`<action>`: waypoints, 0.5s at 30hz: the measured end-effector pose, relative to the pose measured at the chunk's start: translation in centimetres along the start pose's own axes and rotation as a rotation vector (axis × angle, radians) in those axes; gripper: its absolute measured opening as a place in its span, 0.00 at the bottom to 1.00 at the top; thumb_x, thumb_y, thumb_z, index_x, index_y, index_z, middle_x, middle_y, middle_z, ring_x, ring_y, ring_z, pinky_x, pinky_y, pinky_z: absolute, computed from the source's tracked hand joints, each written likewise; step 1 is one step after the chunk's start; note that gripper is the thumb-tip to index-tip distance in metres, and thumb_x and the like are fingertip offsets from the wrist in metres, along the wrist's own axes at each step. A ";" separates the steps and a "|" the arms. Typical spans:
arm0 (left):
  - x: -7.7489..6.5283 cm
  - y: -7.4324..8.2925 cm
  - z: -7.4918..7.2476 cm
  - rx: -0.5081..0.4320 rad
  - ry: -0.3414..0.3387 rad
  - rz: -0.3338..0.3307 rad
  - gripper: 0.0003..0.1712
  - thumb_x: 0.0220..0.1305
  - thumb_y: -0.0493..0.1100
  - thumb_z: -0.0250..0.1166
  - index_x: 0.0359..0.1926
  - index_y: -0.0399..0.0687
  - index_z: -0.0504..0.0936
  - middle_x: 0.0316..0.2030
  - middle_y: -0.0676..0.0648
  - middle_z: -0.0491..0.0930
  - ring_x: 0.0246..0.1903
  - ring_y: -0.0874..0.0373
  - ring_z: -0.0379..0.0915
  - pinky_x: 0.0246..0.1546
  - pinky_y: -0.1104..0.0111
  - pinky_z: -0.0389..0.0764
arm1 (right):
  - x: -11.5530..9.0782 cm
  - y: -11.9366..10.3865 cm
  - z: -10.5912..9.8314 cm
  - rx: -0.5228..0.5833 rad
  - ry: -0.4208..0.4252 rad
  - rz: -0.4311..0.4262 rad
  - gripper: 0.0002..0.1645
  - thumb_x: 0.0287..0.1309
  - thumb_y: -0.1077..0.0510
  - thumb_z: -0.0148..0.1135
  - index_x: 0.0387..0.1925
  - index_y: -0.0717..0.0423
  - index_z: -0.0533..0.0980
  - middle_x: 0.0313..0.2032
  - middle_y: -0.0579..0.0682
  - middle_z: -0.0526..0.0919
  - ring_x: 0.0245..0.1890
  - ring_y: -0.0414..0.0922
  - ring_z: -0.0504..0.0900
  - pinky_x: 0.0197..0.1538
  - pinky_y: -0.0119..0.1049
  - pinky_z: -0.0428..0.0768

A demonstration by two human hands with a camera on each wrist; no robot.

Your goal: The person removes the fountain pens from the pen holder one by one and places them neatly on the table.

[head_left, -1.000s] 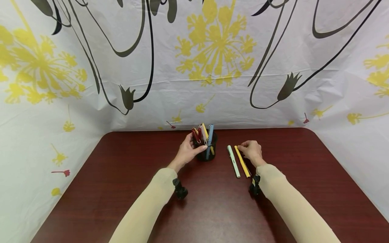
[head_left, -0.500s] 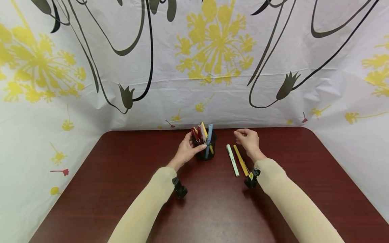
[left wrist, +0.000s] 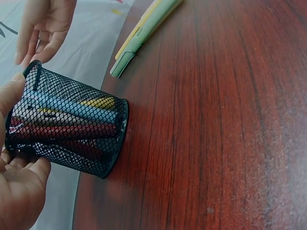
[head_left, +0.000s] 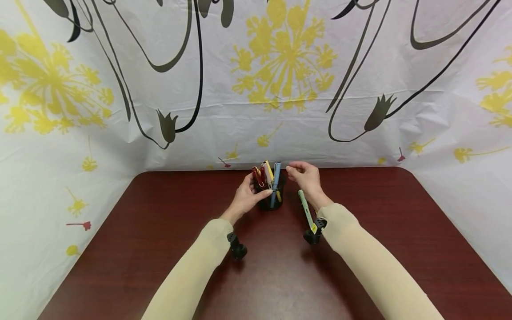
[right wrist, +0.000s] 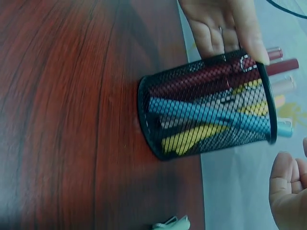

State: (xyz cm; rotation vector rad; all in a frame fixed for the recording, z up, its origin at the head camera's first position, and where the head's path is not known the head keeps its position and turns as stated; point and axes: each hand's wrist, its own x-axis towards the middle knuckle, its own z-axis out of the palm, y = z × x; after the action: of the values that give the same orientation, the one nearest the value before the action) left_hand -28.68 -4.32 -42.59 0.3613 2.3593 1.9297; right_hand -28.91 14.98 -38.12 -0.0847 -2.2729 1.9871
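Mesh cup (left wrist: 69,117), upright, approx 8 o'clock (head view) from R hand (head_left: 306,176), just apart; blue pen (head_left: 277,174) in it, long axis near vert., top at approx 9 o'clock. R fingers loosely bent, nothing held. L hand (head_left: 245,198), nearer, grips cup on its 9 o'clock side, thumb at rim.

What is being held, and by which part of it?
The left hand holds the black mesh pen cup by its side, near the rim; the right hand holds nothing visible.
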 end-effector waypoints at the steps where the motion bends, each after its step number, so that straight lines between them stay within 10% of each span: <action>1: 0.0 0.0 0.0 -0.004 -0.002 0.001 0.47 0.56 0.40 0.69 0.70 0.40 0.53 0.66 0.37 0.62 0.65 0.48 0.62 0.63 0.56 0.66 | 0.1 -0.1 0.2 -0.004 -0.004 -0.002 0.20 0.62 0.61 0.59 0.54 0.67 0.74 0.45 0.61 0.79 0.40 0.46 0.83 0.51 0.42 0.79; 15: -0.1 0.1 0.0 -0.011 0.008 -0.002 0.46 0.56 0.41 0.70 0.70 0.41 0.54 0.66 0.39 0.63 0.64 0.49 0.63 0.63 0.58 0.67 | 1.2 -0.2 1.9 -0.169 0.004 -0.023 0.20 0.61 0.57 0.61 0.52 0.62 0.76 0.47 0.60 0.79 0.46 0.52 0.78 0.50 0.44 0.78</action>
State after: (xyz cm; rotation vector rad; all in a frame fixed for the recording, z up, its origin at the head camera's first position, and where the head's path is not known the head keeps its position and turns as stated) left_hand -28.61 -4.34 -42.53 0.3510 2.3525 1.9457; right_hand -30.32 13.24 -38.10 -0.0775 -2.4232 1.7793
